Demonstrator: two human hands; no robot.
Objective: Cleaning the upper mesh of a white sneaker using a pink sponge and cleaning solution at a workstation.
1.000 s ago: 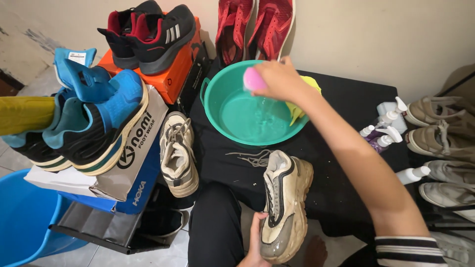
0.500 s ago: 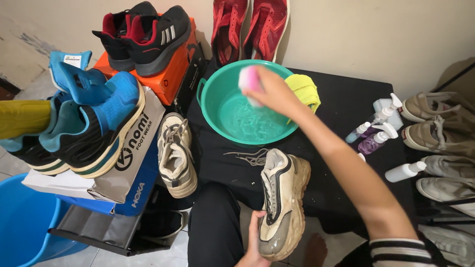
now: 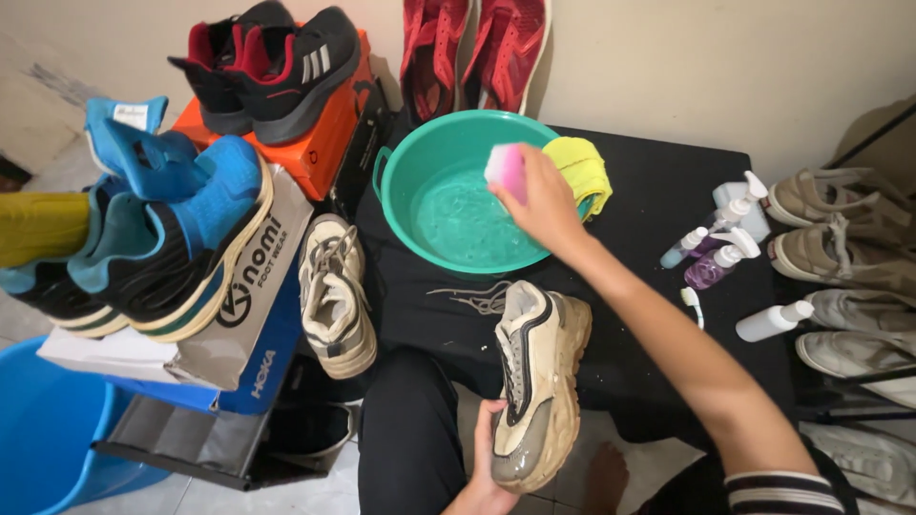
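Sponge (image 3: 506,172), pink and white, was clamped in the right hand (image 3: 539,205) over the teal basin (image 3: 410,162), whose bottom held soapy water. That basin sat on the black desk (image 3: 658,191), with a yellow cloth (image 3: 582,170) draped at its rim. The left hand (image 3: 482,472) had its grip closed around the heel of a dirty cream sneaker (image 3: 534,381), toe pointing toward the basin, loose laces (image 3: 472,298) lying just beside it. Its mate (image 3: 334,296) lay to the left. Spray bottles (image 3: 716,253) stood near the desk's right edge.
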